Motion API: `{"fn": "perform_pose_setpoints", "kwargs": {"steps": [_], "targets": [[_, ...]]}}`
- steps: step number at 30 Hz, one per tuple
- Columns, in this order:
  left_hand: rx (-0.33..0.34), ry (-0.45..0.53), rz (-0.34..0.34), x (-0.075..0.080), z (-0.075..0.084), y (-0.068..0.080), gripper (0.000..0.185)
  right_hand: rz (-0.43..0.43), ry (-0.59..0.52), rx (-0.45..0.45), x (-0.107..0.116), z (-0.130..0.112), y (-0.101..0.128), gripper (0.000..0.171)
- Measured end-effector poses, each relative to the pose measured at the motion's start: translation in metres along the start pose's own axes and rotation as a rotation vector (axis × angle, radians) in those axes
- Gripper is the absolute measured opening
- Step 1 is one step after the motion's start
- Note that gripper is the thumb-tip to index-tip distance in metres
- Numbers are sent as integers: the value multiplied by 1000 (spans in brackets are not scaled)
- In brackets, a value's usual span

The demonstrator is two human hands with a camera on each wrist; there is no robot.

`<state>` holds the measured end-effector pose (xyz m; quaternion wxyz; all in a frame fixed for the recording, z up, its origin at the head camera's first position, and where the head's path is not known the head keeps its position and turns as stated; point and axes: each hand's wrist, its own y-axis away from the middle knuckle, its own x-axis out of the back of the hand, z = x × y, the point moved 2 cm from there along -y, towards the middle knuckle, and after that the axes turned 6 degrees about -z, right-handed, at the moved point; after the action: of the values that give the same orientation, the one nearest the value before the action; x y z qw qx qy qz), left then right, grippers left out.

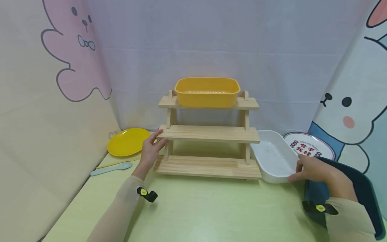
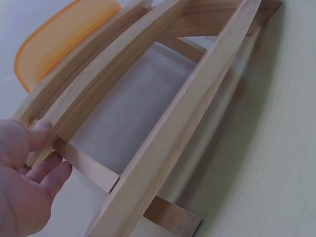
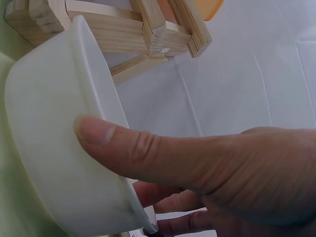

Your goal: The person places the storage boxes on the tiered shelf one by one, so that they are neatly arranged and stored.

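Observation:
A three-tier wooden display shelf [image 1: 208,133] stands on the table. My left hand [image 1: 150,150] grips the left end of its middle tier, thumb on top and fingers underneath, as the left wrist view also shows. To the right of the shelf is a white rectangular dish [image 1: 273,158]. My right hand [image 1: 317,171] pinches this dish by its near right rim; in the right wrist view the thumb [image 3: 98,133] lies on the outer wall and the other fingers pass over the rim. A yellow-orange rectangular dish [image 1: 208,100] sits on the top tier.
At the left lie a yellow plate [image 1: 128,143] and a light-blue spoon [image 1: 112,168]. Behind the white dish is a white plate with red characters [image 1: 311,146]. A dark green tray-like container [image 1: 362,181] stands beside my right forearm. Fabric-covered walls rise behind and at the sides.

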<state>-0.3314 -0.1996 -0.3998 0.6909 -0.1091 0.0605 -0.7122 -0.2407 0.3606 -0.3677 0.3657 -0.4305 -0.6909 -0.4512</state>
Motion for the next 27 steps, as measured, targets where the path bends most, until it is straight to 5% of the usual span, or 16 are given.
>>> {"fn": "perform_pose_setpoints", "kwargs": {"steps": [5,13,22,27], "targets": [[-4,4,-3,0,0,0,49,17,9,12,0,0,0,50],[-13,13,-8,0,0,0,49,0,-9,19,3,0,-1,63],[-25,39,-16,0,1,0,49,113,37,69,8,-3,6,36],[-21,42,-29,0,1,0,49,190,-20,57,11,-5,8,54]]}}
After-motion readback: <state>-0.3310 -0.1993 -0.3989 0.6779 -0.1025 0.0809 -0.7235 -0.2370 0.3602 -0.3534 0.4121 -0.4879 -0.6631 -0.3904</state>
